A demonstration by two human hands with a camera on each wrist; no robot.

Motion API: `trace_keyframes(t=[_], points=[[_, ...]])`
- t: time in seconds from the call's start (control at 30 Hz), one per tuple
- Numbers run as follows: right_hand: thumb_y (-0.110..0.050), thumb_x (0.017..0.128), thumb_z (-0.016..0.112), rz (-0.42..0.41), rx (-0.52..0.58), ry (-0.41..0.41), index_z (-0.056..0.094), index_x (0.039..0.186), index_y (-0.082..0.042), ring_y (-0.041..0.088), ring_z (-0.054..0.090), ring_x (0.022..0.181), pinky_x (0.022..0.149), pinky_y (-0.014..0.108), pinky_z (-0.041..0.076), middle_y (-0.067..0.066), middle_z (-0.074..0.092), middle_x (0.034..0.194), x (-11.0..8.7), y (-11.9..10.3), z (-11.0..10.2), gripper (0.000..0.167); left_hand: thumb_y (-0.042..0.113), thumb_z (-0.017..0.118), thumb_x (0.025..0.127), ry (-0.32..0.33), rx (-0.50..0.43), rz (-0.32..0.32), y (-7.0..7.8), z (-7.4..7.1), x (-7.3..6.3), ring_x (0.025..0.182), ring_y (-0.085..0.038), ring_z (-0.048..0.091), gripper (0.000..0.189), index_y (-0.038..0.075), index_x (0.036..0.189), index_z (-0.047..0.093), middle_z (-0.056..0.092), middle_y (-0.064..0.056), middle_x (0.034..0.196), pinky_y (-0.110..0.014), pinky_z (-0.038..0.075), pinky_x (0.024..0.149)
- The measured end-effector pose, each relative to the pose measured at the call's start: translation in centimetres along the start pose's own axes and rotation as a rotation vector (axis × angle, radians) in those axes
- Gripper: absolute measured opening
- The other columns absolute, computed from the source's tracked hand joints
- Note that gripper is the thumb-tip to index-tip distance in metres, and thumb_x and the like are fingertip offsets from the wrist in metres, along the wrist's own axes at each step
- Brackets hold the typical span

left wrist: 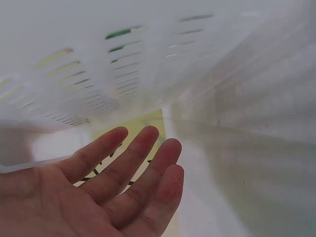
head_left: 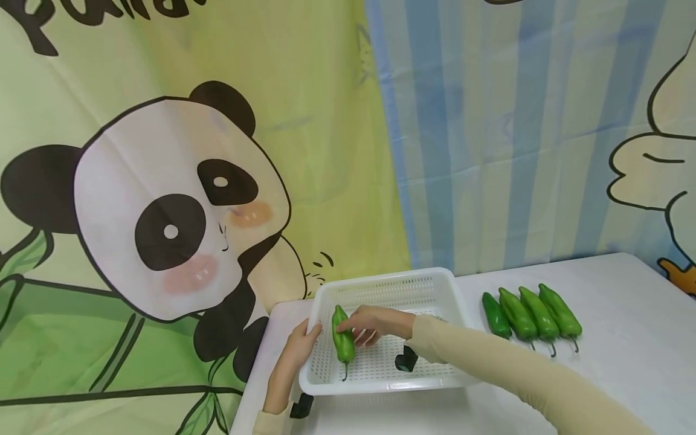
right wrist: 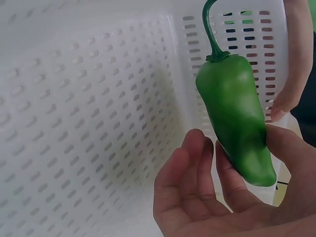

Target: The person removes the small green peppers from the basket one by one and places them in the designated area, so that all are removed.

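Observation:
A green pepper (head_left: 343,338) with a curved stem is pinched between the thumb and index finger of my right hand (head_left: 375,324), above the left side of a white perforated basket (head_left: 380,385). In the right wrist view the pepper (right wrist: 234,108) hangs stem-up, and the other fingers curl without touching it. My left hand (head_left: 299,345) holds the basket's left rim, with the thumb over the edge. The left wrist view shows its fingers (left wrist: 133,173) stretched along the outside, below the slotted wall (left wrist: 98,79).
To the right of the basket, several green peppers (head_left: 535,314) lie side by side on the white table (head_left: 625,362). A printed curtain (head_left: 337,151) with a panda hangs right behind the table.

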State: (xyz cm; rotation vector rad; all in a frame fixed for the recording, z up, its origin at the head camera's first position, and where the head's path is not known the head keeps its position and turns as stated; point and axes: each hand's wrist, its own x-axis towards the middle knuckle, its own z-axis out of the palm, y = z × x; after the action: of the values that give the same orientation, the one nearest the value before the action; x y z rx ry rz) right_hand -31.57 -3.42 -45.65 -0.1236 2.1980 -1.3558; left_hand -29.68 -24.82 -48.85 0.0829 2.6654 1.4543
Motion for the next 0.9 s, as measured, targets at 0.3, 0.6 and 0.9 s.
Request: trace_keyframes(t=[0.3,0.6,0.9], points=[[-0.041,0.093,0.069,0.016,-0.017,-0.04,0.069,0.098,-0.009,0.035,0.071,0.102,0.087,0.046,0.06,0.011,0.071,0.096,-1.6,-0.1,-2.4,0.031,0.032,0.046,0.107,0.017,0.004,-0.003,0.2,0.1,0.0,0.079,-0.024,0.074,0.05,0.001,0.145,0.046,0.07,-0.023,0.111,-0.038,0.064,0.062],[-0.04,0.095,0.066,0.013,-0.014,-0.078,0.07,0.099,-0.009,0.028,0.071,0.091,0.074,0.036,0.058,0.012,0.07,0.098,-4.5,0.7,-4.3,0.031,0.032,0.045,0.107,-0.001,-0.017,0.009,0.1,0.3,0.0,0.082,-0.027,0.075,0.054,-0.001,0.149,0.041,0.069,-0.027,0.114,-0.038,0.064,0.063],[-0.038,0.096,0.064,0.013,0.037,-0.052,0.07,0.099,-0.008,0.023,0.07,0.084,0.07,0.031,0.057,0.01,0.069,0.094,-6.4,1.8,-5.8,0.031,0.034,0.045,0.107,0.004,-0.021,0.006,0.1,0.2,0.0,0.082,-0.026,0.075,0.055,0.0,0.15,0.04,0.069,-0.027,0.115,-0.038,0.064,0.063]])
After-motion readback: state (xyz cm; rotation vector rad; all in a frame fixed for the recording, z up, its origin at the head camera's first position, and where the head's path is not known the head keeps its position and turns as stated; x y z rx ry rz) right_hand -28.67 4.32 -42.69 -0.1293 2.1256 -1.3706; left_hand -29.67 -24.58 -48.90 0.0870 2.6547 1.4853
